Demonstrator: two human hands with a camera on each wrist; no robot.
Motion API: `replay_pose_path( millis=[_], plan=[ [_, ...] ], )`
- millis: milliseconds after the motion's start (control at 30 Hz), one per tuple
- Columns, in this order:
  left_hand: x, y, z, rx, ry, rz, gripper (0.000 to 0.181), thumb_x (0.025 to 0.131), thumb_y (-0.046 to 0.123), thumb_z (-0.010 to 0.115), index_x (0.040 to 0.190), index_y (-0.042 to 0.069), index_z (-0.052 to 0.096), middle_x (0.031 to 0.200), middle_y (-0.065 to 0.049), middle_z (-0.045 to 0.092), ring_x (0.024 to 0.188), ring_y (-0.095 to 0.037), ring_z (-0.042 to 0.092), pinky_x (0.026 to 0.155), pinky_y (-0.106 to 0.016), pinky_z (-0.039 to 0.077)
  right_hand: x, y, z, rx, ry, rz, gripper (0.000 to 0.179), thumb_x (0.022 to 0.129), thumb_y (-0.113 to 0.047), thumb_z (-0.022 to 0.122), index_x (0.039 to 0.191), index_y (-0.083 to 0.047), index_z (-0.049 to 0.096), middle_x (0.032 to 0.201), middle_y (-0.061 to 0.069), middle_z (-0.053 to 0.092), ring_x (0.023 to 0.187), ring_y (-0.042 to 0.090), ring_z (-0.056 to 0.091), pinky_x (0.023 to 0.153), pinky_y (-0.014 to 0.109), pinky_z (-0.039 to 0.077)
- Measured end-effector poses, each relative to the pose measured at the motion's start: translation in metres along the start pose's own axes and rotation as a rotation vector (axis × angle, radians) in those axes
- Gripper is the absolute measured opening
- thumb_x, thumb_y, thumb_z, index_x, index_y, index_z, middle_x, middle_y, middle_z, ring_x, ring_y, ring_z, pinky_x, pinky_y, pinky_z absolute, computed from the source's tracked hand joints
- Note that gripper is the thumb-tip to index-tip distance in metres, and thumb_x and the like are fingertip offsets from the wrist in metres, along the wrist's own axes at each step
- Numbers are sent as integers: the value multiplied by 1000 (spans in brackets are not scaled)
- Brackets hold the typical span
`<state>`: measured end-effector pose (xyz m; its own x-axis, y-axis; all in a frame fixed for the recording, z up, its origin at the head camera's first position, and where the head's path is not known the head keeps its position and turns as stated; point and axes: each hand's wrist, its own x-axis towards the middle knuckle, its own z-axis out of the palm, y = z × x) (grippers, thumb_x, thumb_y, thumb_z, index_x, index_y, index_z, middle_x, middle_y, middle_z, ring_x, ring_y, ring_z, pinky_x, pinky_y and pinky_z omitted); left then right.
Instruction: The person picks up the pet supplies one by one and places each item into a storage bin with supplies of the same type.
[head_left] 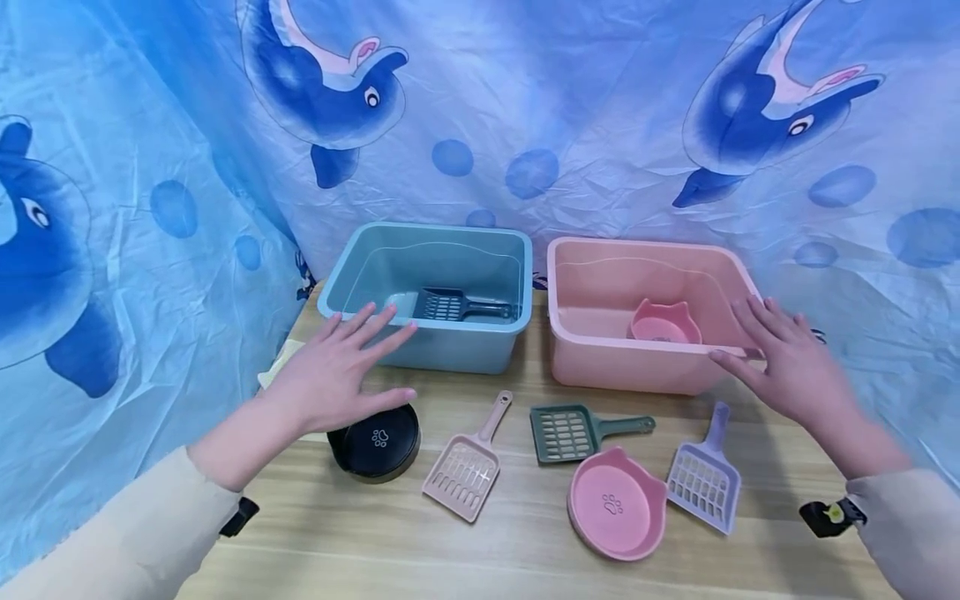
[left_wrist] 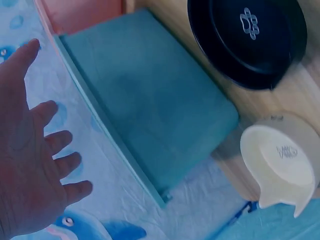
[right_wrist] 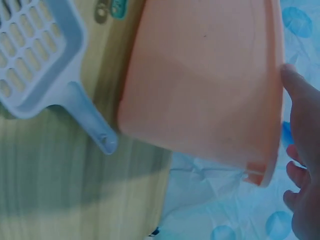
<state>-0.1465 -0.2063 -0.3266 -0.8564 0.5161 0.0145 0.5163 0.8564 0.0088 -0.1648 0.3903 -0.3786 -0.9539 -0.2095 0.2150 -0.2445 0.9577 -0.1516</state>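
My left hand [head_left: 333, 375] is held with fingers spread over the front edge of a blue plastic tub [head_left: 442, 354] and holds nothing. A dark blue slotted litter scoop [head_left: 450, 307] lies in that tub. Below the left hand is a black cat-ear bowl [head_left: 378, 446] with a paw print. At the right front corner of a pink tub [head_left: 626, 367], my right hand [head_left: 798, 371] has its fingers extended, the thumb overlapping the rim. Inside that tub sits a pink cat-ear bowl [head_left: 666, 325].
On the wooden table [head_left: 525, 567] lie a beige-pink scoop [head_left: 465, 475], a green scoop [head_left: 566, 435] and a lilac scoop [head_left: 703, 483]. Another pink bowl [head_left: 617, 508] sits near the front. A cream bowl [left_wrist: 285, 155] stands at the left. A blue dolphin-print curtain [head_left: 570, 100] hangs behind.
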Motion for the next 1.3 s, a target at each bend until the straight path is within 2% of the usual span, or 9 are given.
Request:
replay_pose_path(
  millis=[233,367,467,600,733,867,1000,1300],
  plan=[
    [-10,20,14,-32,-2,56,84,98,69,63,166,25,42,174,-12,32,159,-40,31,126,-68,27,-15,0,11,34,132,17,80,100,-50,73,162,-7,45,166,25,39,157,46,31,131,57,17],
    [-11,29,25,-58,-18,77,82,98,69,62,164,24,45,173,-12,34,157,-40,35,124,-67,31,-19,-2,18,36,223,-3,75,99,-47,76,159,-10,51,161,22,47,154,41,39,116,68,39],
    [-8,35,35,-71,-47,91,81,99,70,60,164,24,46,173,-12,34,157,-40,35,124,-66,32,-21,-2,24,36,287,-27,71,97,-42,79,155,-10,56,158,19,53,152,39,44,102,74,48],
    [0,44,49,-95,-83,111,79,100,68,59,165,24,44,173,-12,34,157,-40,36,124,-65,32,-23,-3,31,51,369,-59,65,95,-41,81,148,-8,63,152,18,59,144,42,53,98,72,51],
    [12,54,62,-141,-114,117,77,101,67,58,165,25,44,173,-11,33,158,-39,35,126,-62,31,-24,-1,35,58,420,-64,59,99,-44,76,143,-6,67,147,19,63,140,44,56,96,72,52],
    [22,61,75,-193,-152,118,77,102,65,60,164,22,45,173,-13,34,157,-39,36,126,-61,31,-24,0,37,61,440,-58,53,96,-31,80,141,-5,68,146,20,63,140,44,56,101,73,50],
    [32,67,89,-243,-202,123,80,101,64,62,164,19,45,171,-17,37,156,-41,38,125,-61,34,-24,1,39,58,454,-53,54,92,-24,83,140,-5,69,145,19,64,140,43,57,100,72,51],
    [50,75,106,-364,-327,12,91,96,77,59,167,22,41,172,-9,38,156,-33,40,123,-56,40,-23,-1,39,51,420,-26,56,93,-25,83,144,-8,67,148,16,62,143,39,55,106,70,49]
  ],
)
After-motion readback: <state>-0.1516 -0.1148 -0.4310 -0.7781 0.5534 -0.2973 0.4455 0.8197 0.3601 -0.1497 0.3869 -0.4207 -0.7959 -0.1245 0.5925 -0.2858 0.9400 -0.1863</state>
